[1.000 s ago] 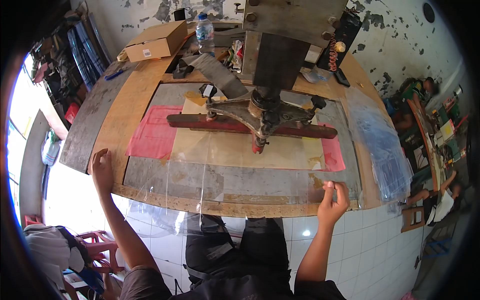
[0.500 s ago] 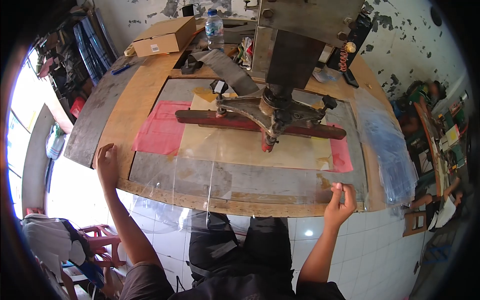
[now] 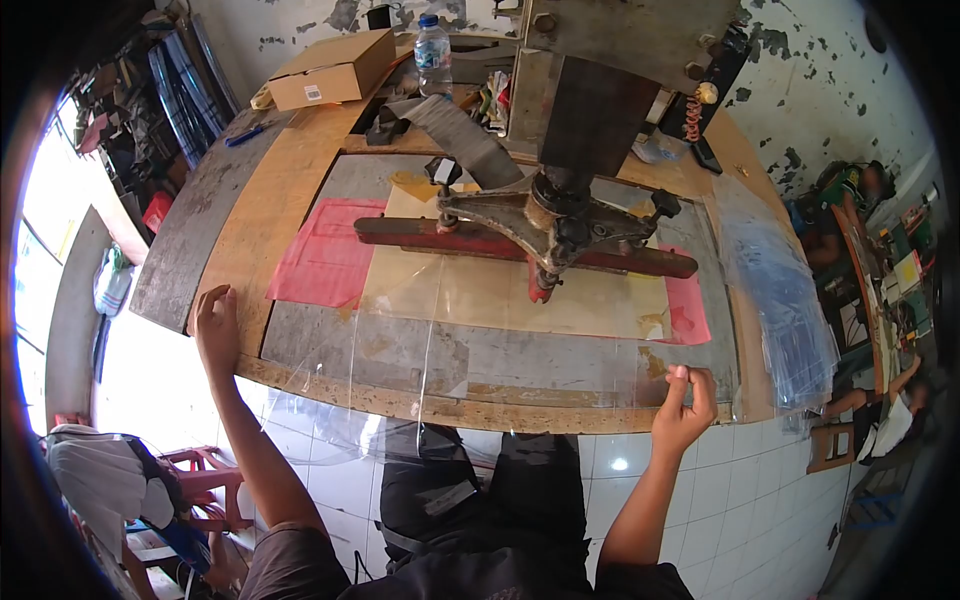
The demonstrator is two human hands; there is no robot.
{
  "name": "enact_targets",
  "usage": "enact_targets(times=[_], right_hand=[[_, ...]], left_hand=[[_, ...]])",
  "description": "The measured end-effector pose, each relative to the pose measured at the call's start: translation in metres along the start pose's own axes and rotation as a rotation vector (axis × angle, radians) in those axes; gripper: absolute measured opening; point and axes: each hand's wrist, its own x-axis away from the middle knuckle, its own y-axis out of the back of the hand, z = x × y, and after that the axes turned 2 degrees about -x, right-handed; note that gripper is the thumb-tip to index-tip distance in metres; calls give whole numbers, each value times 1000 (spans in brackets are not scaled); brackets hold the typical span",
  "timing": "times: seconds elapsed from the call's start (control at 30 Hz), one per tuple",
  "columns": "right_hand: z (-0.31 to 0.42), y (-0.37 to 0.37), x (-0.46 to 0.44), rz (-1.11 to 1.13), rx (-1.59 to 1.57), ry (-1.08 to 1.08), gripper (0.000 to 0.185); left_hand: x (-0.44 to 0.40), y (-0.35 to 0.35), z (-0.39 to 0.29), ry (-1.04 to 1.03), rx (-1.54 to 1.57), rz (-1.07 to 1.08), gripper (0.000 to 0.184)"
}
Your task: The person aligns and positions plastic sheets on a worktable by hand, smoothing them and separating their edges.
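Note:
A clear plastic sheet spans the front of the work table and hangs over its edge. My right hand pinches the sheet's right side near the front edge. At the left edge of the table my left hand is closed with fingertips together; what it holds, if anything, is too small to make out. Beyond the sheet, a red press bar sits above a cream board, with pink sheets sticking out at both ends.
A stack of clear plastic lies on the right. At the back are a cardboard box, a water bottle and a blue pen. Other people sit at a bench far right. A red stool stands lower left.
The view has shifted, so the table and press appear farther right and slightly higher. Both hands keep nearly the same pose, and the clear sheet stays stretched across the front.

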Motion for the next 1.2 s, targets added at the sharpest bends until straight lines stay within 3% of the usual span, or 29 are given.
enact_targets(times=[1.2], right_hand=[[0, -1, 1, -1, 14, 27, 14]], left_hand=[[0, 0, 0, 8, -32, 11, 32]])
